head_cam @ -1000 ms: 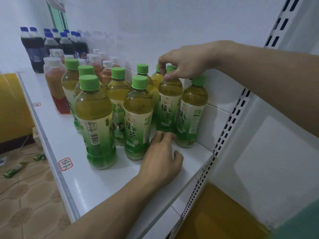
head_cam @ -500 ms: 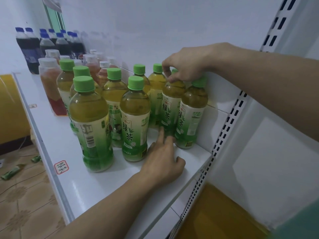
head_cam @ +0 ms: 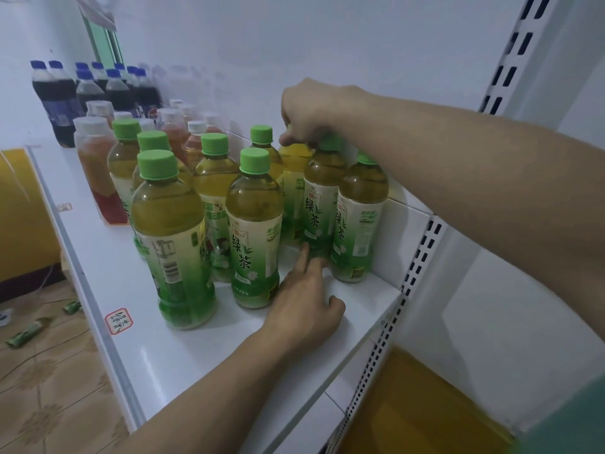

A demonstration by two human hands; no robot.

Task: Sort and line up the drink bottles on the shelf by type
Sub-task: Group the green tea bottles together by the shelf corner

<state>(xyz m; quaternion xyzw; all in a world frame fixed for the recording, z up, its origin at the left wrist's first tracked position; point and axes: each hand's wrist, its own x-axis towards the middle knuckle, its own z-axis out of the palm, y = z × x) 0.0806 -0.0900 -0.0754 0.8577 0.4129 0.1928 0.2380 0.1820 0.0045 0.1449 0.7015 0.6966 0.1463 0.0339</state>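
Several green-capped green tea bottles stand bunched at the right end of the white shelf (head_cam: pixel 157 362). My right hand (head_cam: pixel 314 109) reaches over the back row, and its fingers curl round the hidden cap of a paler green tea bottle (head_cam: pixel 293 172). Just right of that stand a darker tea bottle (head_cam: pixel 322 198) and the end bottle (head_cam: pixel 360 217). My left hand (head_cam: pixel 304 306) rests on the shelf; its straight index and middle fingers touch the darker bottle's base. Two more tea bottles (head_cam: pixel 170 224) (head_cam: pixel 253 224) stand in front.
Left of the tea stand reddish drinks with white caps (head_cam: pixel 98 178), then dark cola bottles with blue caps (head_cam: pixel 55 103). A slotted upright (head_cam: pixel 419 257) bounds the shelf on the right. A red-bordered tag (head_cam: pixel 116 321) marks the front edge. Green wrappers (head_cam: pixel 26 334) lie on the floor.
My right hand has shifted left from the second-from-right bottle's cap to the paler back-row bottle's cap. My left hand's fingers have slid forward to the darker bottle's base.
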